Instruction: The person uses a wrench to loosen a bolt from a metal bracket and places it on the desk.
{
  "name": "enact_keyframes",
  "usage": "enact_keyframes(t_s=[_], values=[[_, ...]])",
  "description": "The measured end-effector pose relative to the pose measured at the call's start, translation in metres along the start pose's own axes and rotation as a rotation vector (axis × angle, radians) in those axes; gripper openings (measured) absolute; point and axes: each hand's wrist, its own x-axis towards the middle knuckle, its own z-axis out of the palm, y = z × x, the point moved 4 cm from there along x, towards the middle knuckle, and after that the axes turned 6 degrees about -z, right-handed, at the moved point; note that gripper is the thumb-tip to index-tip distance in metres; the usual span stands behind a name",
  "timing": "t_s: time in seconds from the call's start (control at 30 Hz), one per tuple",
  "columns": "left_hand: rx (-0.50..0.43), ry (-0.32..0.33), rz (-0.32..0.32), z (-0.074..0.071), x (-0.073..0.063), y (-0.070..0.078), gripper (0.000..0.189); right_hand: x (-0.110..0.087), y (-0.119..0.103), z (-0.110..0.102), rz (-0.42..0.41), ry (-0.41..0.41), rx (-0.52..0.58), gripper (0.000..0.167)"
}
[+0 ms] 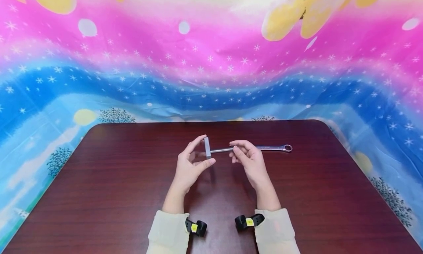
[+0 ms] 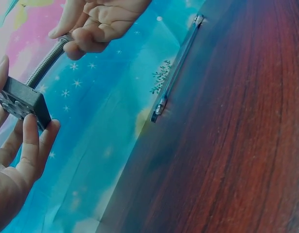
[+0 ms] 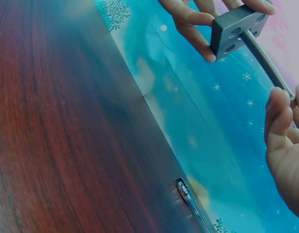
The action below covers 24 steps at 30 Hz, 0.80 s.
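Observation:
A grey rectangular metal block (image 1: 207,148) with several round holes is held by its edges between the fingers and thumb of my left hand (image 1: 190,167). One end of a threaded rod (image 3: 264,59) sits in a hole near the block's middle, and the rod stands out from its face. My right hand (image 1: 252,164) pinches the rod's other end between thumb and fingers, which hide that tip. Both hands are above the table. Behind the right hand, a shiny combination wrench (image 1: 275,148) lies on the tabletop, its ring end to the right.
The dark red wood-grain table (image 1: 109,188) has rounded far corners. A patterned pink and blue cloth (image 1: 211,81) hangs just behind it and along its sides. Black cameras (image 1: 198,228) are strapped at both sleeve cuffs.

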Motion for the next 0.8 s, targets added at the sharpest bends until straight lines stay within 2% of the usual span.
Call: enact_keyframes(t_s=[0.17, 0.47, 0.8], values=[[0.010, 0.015, 0.009, -0.001, 0.000, 0.000, 0.069, -0.001, -0.003, 0.000, 0.018, -0.032, 0.033, 0.029], [0.013, 0.015, 0.006, -0.001, 0.000, 0.000, 0.069, -0.002, -0.002, -0.002, 0.004, -0.040, 0.021, 0.027], [0.005, 0.035, -0.020, -0.004, -0.001, -0.001, 0.070, -0.003, -0.007, -0.014, -0.037, 0.035, 0.044, 0.021]])
